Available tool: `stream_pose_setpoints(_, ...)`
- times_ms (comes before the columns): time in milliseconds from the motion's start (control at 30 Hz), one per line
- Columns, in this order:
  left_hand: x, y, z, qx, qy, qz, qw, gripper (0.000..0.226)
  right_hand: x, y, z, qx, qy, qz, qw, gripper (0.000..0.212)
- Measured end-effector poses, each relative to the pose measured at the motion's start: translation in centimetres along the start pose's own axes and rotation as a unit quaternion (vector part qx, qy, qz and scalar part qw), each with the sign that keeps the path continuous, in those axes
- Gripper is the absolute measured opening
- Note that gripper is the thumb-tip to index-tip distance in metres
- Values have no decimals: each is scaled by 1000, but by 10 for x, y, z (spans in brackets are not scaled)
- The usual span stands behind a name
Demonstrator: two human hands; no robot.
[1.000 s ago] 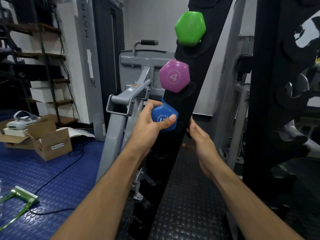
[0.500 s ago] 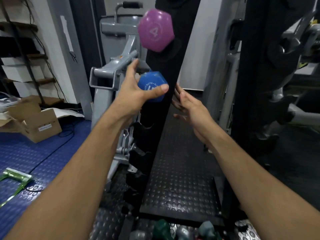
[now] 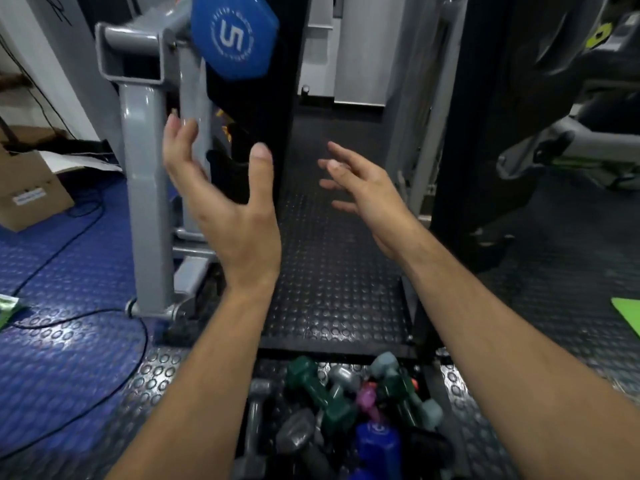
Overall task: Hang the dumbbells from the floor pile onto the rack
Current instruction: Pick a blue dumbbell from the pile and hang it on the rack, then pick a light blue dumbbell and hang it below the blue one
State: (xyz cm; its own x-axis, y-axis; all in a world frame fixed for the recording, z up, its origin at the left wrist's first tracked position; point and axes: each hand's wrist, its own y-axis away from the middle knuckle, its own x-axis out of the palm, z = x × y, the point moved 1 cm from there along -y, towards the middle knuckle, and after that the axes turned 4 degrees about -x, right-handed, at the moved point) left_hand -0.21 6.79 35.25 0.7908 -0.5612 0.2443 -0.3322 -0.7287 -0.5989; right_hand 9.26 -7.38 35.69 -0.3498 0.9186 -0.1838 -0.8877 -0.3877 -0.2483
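A blue hexagonal dumbbell (image 3: 234, 36) marked with a white 5 hangs on the black rack (image 3: 266, 109) at the upper left, its end face towards the viewer. On the studded floor at the near centre lies a pile of dumbbells (image 3: 346, 414): dark green, grey, pale grey-blue, pink and blue ones, tumbled together at mixed angles and touching.

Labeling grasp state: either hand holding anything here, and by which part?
Nothing held. Left hand and right hand are both open in mid-air; the blue dumbbell hangs on the rack.
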Motion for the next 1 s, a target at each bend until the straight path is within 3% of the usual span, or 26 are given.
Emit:
stream_pose_setpoints(133,-8,54,29,18,-78,-30,996,38,-6,16,-57,83,46,21,995,40)
stream_pose_setpoints(300,-22,129,103,-174,-126,114,970,16,-1,49,-154,196,152,66,967,27)
stream_pose_setpoints(367,-35,159,145,-313,-149,180,921,9,4,66,-196,239,191,98,947,29)
stream_pose_setpoints(467,-62,199,208,-511,-224,247,792,16,11,85,-256,296,235,141,915,35)
stream_pose_setpoints(533,-79,224,241,-568,-277,292,718,26,15,96,-288,325,250,154,899,34)
stream_pose_setpoints(633,-93,256,278,-604,-326,334,646,49,21,109,-328,344,299,189,870,35)
stream_pose_setpoints(700,-96,275,300,-626,-335,347,612,47,25,118,-349,351,327,222,849,38)
stream_pose_setpoints(800,-81,282,302,-663,-313,349,583,40,25,125,-369,356,358,243,828,41)
stream_pose_setpoints(900,-67,286,310,-703,-270,329,570,10,24,126,-384,352,356,248,829,45)
stream_pose_setpoints(933,-64,290,322,-711,-262,312,573,11,23,127,-389,347,360,251,829,48)
stream_pose_setpoints(1000,-70,309,366,-711,-270,276,587,34,23,128,-396,333,369,262,827,52)
